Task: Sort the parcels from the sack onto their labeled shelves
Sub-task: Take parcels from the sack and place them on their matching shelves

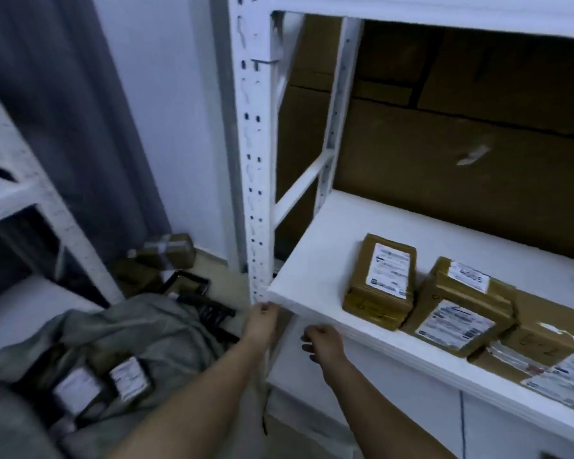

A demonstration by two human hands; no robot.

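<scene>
Down at my left, the grey sack [120, 342] lies slumped on the floor with its mouth open, and two labelled parcels [103, 385] show inside it. Both my arms reach forward over it, bare to the elbow. My left hand [260, 321] is up at the front left corner of the white shelf [315, 260], fingertips touching the underside of the edge beside the slotted upright post [254, 160]; that grip is loosely curled and has hold of nothing that I can make out. My right hand [322, 342] hangs just below the shelf's front edge, fingers curled downward, and I cannot tell whether it holds anything, though nothing shows in it.

On the shelf, toward the right, brown taped parcels sit close together: a small parcel [381, 279] stands nearest the bare left part, touching a second parcel [461, 309] leaning beside it, and more run off to the right edge [544, 359], each with a white label. Handwritten marks show on some, too blurred to read surely.

Farther back on the floor, a black basket [188, 283] and another brown parcel [169, 251] rest near the wall. Behind the shelf, large flattened cardboard [461, 154] fills the back.
</scene>
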